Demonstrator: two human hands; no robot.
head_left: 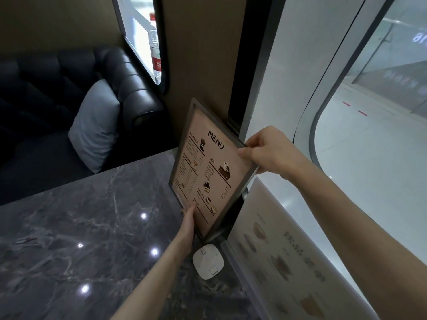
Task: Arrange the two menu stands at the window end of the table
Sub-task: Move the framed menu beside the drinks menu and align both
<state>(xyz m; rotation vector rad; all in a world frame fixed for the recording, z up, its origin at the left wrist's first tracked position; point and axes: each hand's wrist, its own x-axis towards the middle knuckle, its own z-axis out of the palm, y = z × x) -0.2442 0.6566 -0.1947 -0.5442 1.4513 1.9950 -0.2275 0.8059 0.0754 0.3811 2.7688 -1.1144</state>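
Both hands on dark-framed brown "MENU" stand [208,172], held upright at window end of grey marble table [80,227].
Right hand [270,151] is pinched closed on its top right edge; left hand [188,221] is pressed on the lower left edge, grip not discernible. Second pale acrylic menu stand [286,248] is seen just beside, against the window, with a white square puck [208,260] between them.

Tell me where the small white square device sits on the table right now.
In the head view the white device lies flat on the marble table near its window edge, just below the framed MENU stand and beside the left forearm, left of the second menu stand.
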